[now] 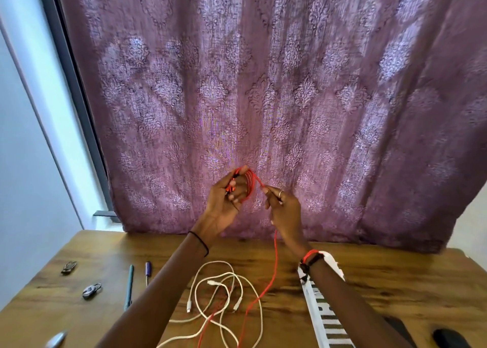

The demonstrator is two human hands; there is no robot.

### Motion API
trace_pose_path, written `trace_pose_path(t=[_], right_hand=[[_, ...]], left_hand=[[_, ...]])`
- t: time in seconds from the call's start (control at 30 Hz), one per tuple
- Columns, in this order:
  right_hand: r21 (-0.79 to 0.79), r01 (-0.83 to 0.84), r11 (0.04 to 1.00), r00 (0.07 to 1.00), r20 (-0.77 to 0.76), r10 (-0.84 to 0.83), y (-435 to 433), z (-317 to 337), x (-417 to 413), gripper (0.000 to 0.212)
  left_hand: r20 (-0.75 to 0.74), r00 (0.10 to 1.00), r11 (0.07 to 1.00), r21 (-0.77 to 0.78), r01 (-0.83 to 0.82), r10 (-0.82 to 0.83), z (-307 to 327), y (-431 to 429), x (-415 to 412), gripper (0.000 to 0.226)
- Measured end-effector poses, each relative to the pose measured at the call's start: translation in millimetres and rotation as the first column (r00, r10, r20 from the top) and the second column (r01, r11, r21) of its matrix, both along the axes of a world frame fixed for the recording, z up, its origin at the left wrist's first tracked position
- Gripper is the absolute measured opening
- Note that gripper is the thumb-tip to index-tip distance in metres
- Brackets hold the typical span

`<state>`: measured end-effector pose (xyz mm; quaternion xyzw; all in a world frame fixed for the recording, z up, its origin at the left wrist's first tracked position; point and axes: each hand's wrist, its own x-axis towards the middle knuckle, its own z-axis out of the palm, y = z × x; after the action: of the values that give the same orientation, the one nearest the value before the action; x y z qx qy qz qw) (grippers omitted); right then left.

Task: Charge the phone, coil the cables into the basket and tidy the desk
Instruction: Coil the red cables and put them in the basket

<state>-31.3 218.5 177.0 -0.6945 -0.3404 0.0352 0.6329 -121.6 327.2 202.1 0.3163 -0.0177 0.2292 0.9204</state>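
My left hand (228,197) is raised above the desk with several loops of a red cable (249,184) wound around its fingers. My right hand (283,206) pinches the same red cable just right of the coil, and the free length hangs down to the wooden desk (395,281). White cables (224,292) lie tangled on the desk below my arms, crossing the red strand. A white slatted basket (322,310) sits under my right forearm, partly hidden. No phone can be made out.
Two pens (129,285) lie left of the cables, with small clips (91,291) and a silver object (56,339) further left. A dark object (448,338) sits at the lower right. A purple patterned curtain (263,84) hangs behind the desk.
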Motion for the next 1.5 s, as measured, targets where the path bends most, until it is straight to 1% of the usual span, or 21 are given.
trace_pose_path(t=[0.1,0.2,0.27,0.33,0.43,0.5,0.6,0.67,0.73,0.8,0.87,0.9,0.97,1.0,1.07,1.1,1.17,1.23,1.3,1.4,1.5], right_hand=[[-0.136,0.000,0.991,0.989,0.149,0.020,3,-7,-14,0.023],[-0.303,0.017,0.953,0.961,0.266,0.068,1,-13,-26,0.026],[-0.426,0.021,0.904,0.945,0.304,0.121,-1,-15,-33,0.024],[-0.518,0.059,0.853,0.924,0.351,0.149,-3,-16,-40,0.022],[-0.594,0.101,0.798,0.901,0.395,0.181,-6,-12,-49,0.023],[-0.612,0.090,0.786,0.896,0.394,0.205,-8,-6,-53,0.022],[-0.587,0.066,0.807,0.897,0.389,0.210,-11,7,-58,0.021],[-0.565,0.092,0.820,0.887,0.421,0.191,-15,18,-61,0.023],[-0.559,0.086,0.824,0.886,0.422,0.194,-18,27,-62,0.023],[-0.553,0.062,0.831,0.897,0.395,0.197,-20,35,-61,0.020],[-0.547,0.056,0.835,0.908,0.376,0.185,-24,43,-57,0.026],[-0.548,0.051,0.835,0.908,0.373,0.189,-27,47,-54,0.029],[-0.535,-0.002,0.845,0.910,0.350,0.223,-33,55,-47,0.023],[-0.519,-0.029,0.854,0.911,0.338,0.236,-35,60,-43,0.017],[-0.499,-0.039,0.866,0.910,0.340,0.237,-40,68,-34,0.015],[-0.493,-0.045,0.869,0.909,0.339,0.240,-41,72,-31,0.015],[-0.459,-0.087,0.884,0.911,0.322,0.257,-43,79,-24,0.012],[-0.402,-0.100,0.910,0.920,0.310,0.238,-45,84,-19,0.011],[-0.328,-0.115,0.938,0.936,0.282,0.213,-48,87,-13,0.010],[-0.223,-0.168,0.960,0.948,0.232,0.220,-48,92,-8,0.009],[-0.110,-0.238,0.965,0.949,0.183,0.255,-47,98,-7,0.014]], left_hand=[[-0.004,0.998,0.997,-0.025,-0.070,0.070,4,2,2,0.035],[-0.022,0.989,0.989,0.015,-0.149,0.149,5,2,-1,0.038],[-0.044,0.975,0.975,0.051,-0.214,0.216,6,2,-1,0.039],[-0.067,0.957,0.956,0.092,-0.277,0.284,6,4,-1,0.040],[-0.093,0.924,0.919,0.180,-0.351,0.371,8,5,2,0.039],[-0.106,0.896,0.875,0.292,-0.387,0.432,10,4,6,0.038],[-0.108,0.847,0.746,0.540,-0.389,0.520,12,0,9,0.039],[-0.088,0.817,0.628,0.688,-0.364,0.569,13,-3,9,0.038],[-0.045,0.806,0.508,0.797,-0.327,0.590,13,-8,8,0.036],[-0.012,0.818,0.384,0.887,-0.257,0.575,11,-11,6,0.035],[0.007,0.819,0.253,0.950,-0.186,0.573,9,-11,3,0.034],[0.016,0.816,0.205,0.965,-0.164,0.578,7,-10,2,0.033],[0.020,0.809,0.169,0.975,-0.147,0.587,5,-7,-1,0.032],[0.021,0.805,0.160,0.977,-0.144,0.594,4,-6,-2,0.031],[0.017,0.809,0.151,0.980,-0.130,0.588,0,-3,-5,0.029],[0.002,0.820,0.166,0.979,-0.119,0.572,-2,-2,-5,0.027],[-0.038,0.845,0.244,0.964,-0.111,0.533,-2,-3,-8,0.023],[-0.055,0.860,0.315,0.941,-0.126,0.508,1,-5,-12,0.025],[-0.050,0.886,0.360,0.923,-0.135,0.460,5,-7,-17,0.028],[-0.044,0.957,0.427,0.900,-0.087,0.287,13,-11,-25,0.036],[-0.070,0.988,0.577,0.816,-0.024,0.140,19,-14,-28,0.037]])
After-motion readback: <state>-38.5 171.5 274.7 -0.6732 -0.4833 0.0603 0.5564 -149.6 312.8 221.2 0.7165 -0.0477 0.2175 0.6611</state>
